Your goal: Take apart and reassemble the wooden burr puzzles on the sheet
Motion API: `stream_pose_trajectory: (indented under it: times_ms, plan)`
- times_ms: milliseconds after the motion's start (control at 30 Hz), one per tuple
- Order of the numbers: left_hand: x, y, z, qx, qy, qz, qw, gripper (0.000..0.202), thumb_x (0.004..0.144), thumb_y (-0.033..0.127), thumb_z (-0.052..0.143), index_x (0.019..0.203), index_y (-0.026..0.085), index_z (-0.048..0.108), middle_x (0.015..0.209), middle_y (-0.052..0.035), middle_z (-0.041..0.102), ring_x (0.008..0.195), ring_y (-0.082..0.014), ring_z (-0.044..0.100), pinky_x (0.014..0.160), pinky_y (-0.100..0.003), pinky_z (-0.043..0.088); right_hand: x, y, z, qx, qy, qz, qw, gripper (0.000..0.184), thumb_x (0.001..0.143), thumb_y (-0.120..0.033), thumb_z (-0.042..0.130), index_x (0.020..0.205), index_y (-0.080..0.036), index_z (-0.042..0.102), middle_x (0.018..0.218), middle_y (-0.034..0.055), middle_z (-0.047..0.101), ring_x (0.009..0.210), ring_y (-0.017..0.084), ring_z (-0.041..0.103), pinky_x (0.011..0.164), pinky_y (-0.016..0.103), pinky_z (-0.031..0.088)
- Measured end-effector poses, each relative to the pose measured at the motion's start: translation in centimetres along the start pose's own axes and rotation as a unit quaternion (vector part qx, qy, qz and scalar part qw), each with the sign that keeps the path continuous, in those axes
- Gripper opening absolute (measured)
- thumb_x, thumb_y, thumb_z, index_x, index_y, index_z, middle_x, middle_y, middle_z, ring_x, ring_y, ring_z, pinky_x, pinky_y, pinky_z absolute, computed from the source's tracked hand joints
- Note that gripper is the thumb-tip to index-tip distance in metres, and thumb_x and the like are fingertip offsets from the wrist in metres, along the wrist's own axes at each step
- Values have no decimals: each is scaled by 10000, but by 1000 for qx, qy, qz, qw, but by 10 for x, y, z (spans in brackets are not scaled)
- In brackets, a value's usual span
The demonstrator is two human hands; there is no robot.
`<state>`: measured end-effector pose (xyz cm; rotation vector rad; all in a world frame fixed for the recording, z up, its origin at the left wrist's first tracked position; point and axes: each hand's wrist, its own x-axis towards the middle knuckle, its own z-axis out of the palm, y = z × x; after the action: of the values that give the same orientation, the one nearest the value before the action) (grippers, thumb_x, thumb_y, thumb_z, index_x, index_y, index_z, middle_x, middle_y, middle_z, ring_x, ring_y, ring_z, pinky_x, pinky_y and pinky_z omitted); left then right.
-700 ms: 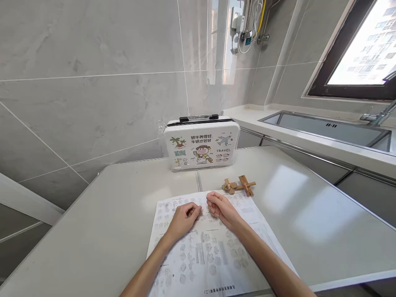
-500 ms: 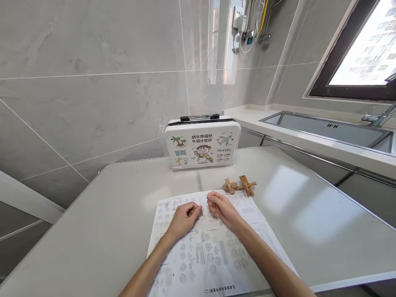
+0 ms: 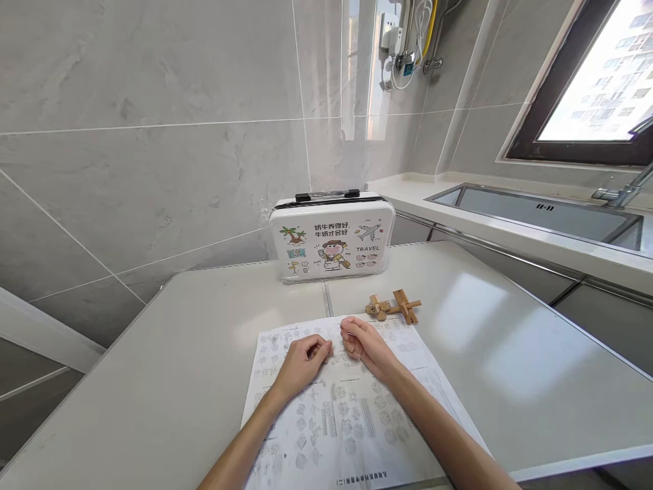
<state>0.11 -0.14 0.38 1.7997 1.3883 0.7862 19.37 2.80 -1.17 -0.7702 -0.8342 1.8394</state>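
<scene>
My left hand (image 3: 305, 361) rests on a large printed sheet (image 3: 326, 449), its fingers curled in and nothing visible in them. Opposite it, a small gap apart, my right hand (image 3: 364, 344) lies on its side on the same sheet, fingers loosely closed and also holding nothing that I can see. Small diagrams and text in rows cover the paper. Just beyond my right hand, by the sheet's far edge, are two cross-shaped groups of small wooden bars: a smaller wooden cross (image 3: 377, 307) and a larger wooden cross (image 3: 406, 306). Neither hand touches them.
A white cartoon-printed carrying case (image 3: 331, 241) with a black handle stands upright at the back of the white table (image 3: 178, 381), against the grey tiled wall (image 3: 153, 177). To the right are a counter with a sink (image 3: 541, 211), a faucet (image 3: 620, 194) and a window.
The whole view has shifted very slightly. My hands, the sheet and the wooden pieces keep the same places relative to each other.
</scene>
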Motion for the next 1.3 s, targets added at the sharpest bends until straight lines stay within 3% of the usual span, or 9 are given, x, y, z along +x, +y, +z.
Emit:
stream_pose_trajectory:
  times_ms: [333,567,733,1067,1300]
  plan:
    - [0,-3,1,-10,3,1,1000,430,1002,524,529,793,198,716,708,-17,668,667,-175,559,647,-284,402,1,0,2,12,11,-12,1000,474,768,-607,864,822,-205,618,676,-47,483,514,78,408,450,238,216]
    - [-1,-2,0,-12,-2,-14,1000,446,1000,552,536,811,198,730,703,-16,658,646,-167,524,625,-285,370,9,0,-13,69,156,-115,979,524,856,-664,745,691,-237,490,549,-75,344,430,82,266,420,267,173]
    - [-2,-1,0,-17,-1,-18,1000,445,994,555,542,811,195,732,722,-25,675,666,-172,541,636,-287,381,9,-3,-22,123,196,-152,961,504,906,-637,667,670,-241,463,502,-73,336,394,85,250,392,277,178]
    - [-2,5,-3,-17,-9,-28,999,453,995,560,527,811,195,721,732,-23,675,687,-181,555,647,-287,376,13,-11,-45,231,198,-186,934,426,977,-554,525,711,-230,449,505,-87,365,367,66,290,346,212,240]
    - [-3,5,-4,-27,-8,-28,999,458,993,571,534,800,193,709,727,-21,664,701,-184,571,659,-289,389,19,-10,-55,183,204,-218,937,408,961,-542,571,739,-244,402,515,-107,326,360,64,265,333,204,229]
